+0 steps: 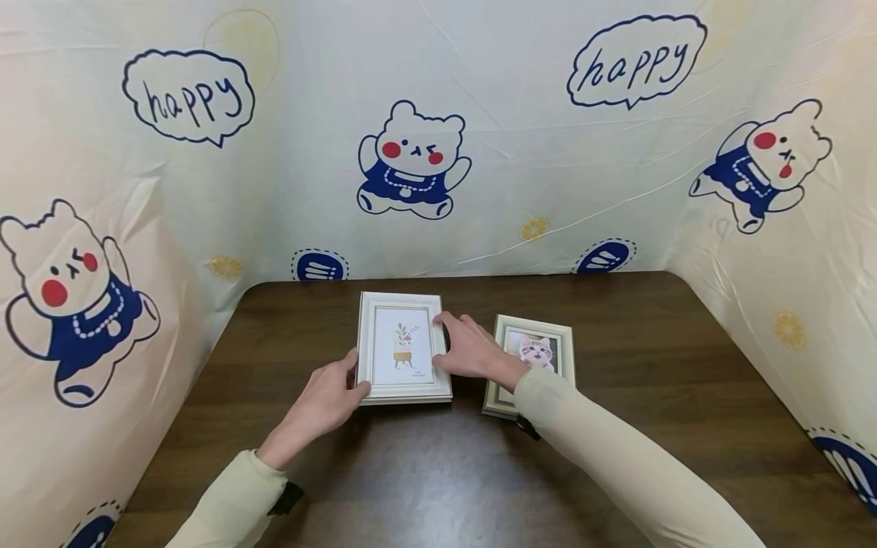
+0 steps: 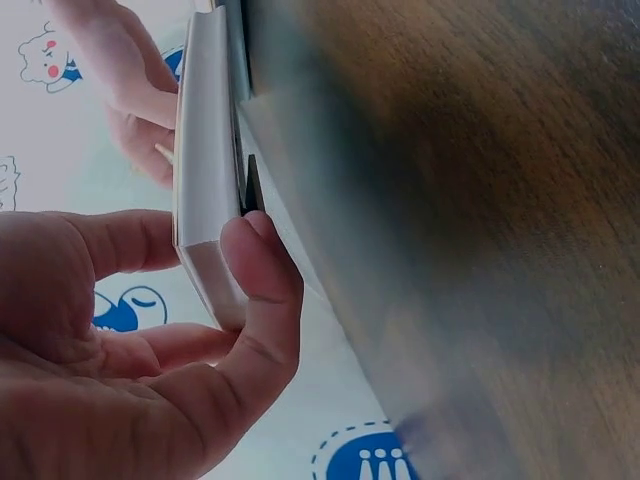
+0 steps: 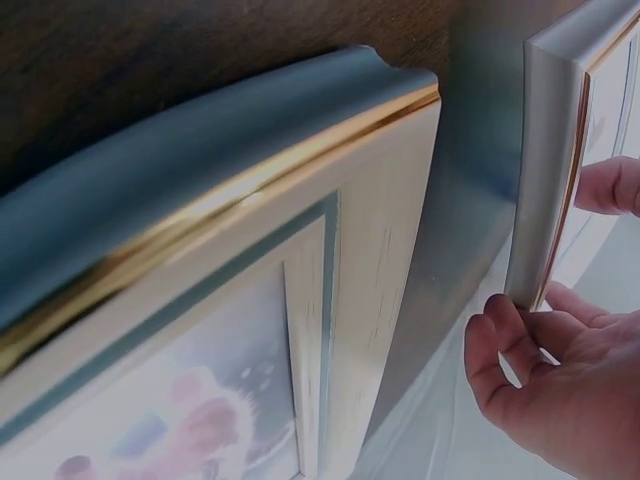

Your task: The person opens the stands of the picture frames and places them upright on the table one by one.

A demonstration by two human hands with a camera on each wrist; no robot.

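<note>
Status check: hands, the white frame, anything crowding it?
Left hand grips white frame at its near-left corner; right hand holds its right edge. Green frame with cat picture lies close on the right, under the right wrist.

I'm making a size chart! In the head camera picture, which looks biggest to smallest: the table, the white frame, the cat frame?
1. The table, by far.
2. The white frame.
3. The cat frame, though the right hand and sleeve hide part of it, so the frames could be closer in size.
</note>
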